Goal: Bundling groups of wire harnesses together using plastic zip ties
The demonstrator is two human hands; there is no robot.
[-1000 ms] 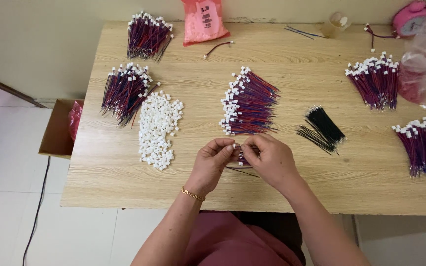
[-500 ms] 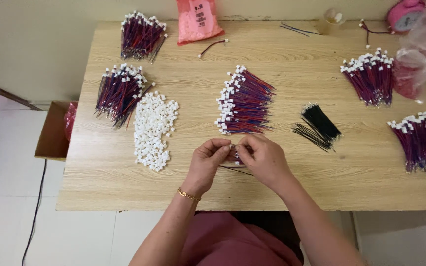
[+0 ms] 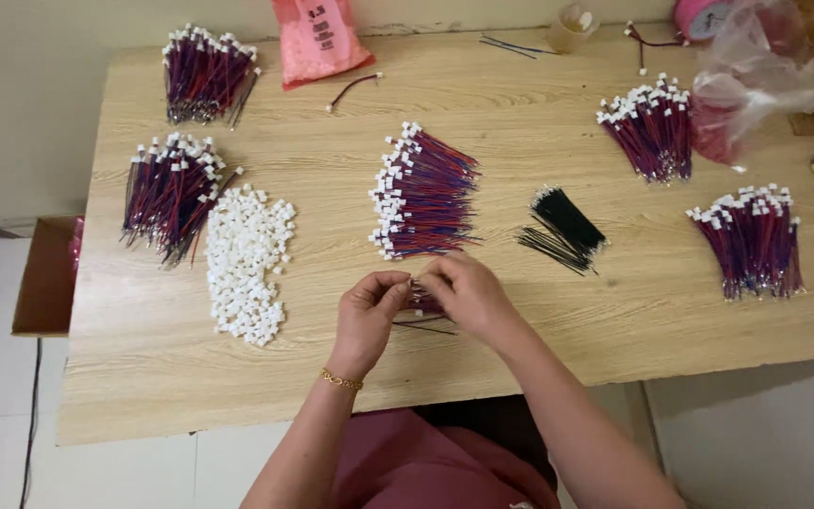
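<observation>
White connectors [image 3: 245,261]: lay heaped on the bench [image 3: 520,311], left of the hands
Left hand [image 3: 369,316]: grip pinched on small wire piece [image 3: 418,294]
Right hand [image 3: 468,292]: grip pinched the same piece, above bench's near edge

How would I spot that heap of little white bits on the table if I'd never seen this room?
Start at the wooden table and look to its left half, just left of the person's left hand. The heap of small white plastic pieces lies there beside a red-and-blue wire bundle. Unlike every neighbouring pile, it is loose, all white and has no wires.
</observation>
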